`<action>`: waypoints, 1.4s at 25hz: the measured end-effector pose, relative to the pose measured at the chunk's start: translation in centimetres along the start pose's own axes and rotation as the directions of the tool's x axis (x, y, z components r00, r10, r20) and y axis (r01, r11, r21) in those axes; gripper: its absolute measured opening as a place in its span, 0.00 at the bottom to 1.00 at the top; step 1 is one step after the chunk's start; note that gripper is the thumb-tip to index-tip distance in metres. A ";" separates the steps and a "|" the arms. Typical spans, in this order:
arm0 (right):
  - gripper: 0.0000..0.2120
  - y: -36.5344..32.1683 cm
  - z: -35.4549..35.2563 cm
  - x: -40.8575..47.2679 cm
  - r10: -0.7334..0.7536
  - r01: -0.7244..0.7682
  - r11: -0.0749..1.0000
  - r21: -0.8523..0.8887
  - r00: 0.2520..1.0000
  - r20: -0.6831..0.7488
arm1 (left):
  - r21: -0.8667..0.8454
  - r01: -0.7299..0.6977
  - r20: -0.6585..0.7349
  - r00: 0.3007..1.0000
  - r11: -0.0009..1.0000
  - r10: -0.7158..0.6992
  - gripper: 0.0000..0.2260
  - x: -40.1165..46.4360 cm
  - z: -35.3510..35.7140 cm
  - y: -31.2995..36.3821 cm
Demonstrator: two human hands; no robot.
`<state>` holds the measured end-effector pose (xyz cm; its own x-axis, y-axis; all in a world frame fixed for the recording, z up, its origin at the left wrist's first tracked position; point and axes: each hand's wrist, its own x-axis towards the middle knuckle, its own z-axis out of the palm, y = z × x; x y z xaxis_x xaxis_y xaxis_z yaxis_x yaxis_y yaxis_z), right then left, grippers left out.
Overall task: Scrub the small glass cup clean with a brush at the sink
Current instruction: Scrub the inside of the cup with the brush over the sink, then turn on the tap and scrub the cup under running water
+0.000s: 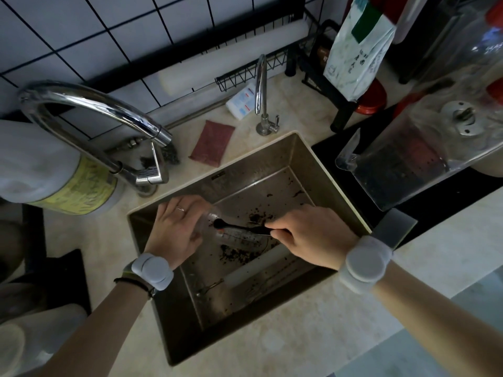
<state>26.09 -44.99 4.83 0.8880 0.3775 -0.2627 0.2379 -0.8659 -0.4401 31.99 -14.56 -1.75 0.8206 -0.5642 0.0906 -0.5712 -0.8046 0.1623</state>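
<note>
Over the steel sink, my left hand grips a small clear glass cup lying on its side, mouth pointing right. My right hand holds the handle of a thin dark brush. The brush head reaches into the cup, near its bottom by my left fingers. Red markings show on the glass wall. Part of the cup is hidden under my left palm.
Dark specks of debris lie on the sink floor, and a utensil rests near the front. A large curved tap arches at left, a small tap at the back. A reddish scouring pad and a clear pitcher sit on the counter.
</note>
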 end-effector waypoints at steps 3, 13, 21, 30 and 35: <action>0.15 -1.6 2.1 1.0 -0.034 0.027 0.997 -0.077 0.996 -0.082 | -0.057 0.002 -0.003 1.000 0.998 -0.002 0.32 0.4 0.0 0.8; 0.13 0.0 0.6 3.4 0.001 -0.126 0.923 0.363 0.945 0.327 | 0.031 -0.116 0.025 0.993 0.993 0.116 0.34 -1.7 0.1 0.6; 0.15 4.1 -0.9 2.8 0.264 -0.216 0.947 -0.238 0.945 0.193 | -0.175 0.177 -0.033 0.982 0.969 -0.185 0.35 -1.3 -1.1 -0.9; 0.13 -0.9 -2.3 14.1 -0.120 0.102 0.922 -0.375 0.992 -0.026 | -0.322 0.142 -0.076 0.982 0.936 -0.175 0.32 -0.9 -0.8 2.8; 0.30 -5.1 -3.9 21.1 -0.293 0.297 0.868 -0.399 0.953 0.071 | -0.462 0.277 -0.065 0.937 0.842 -0.344 0.31 -1.5 -0.5 2.3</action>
<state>45.10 -33.93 4.86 0.7488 0.6372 -0.1826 0.6269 -0.7702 -0.1170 29.44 -15.41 -1.04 0.9663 -0.2401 0.0927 -0.2451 -0.7488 0.6158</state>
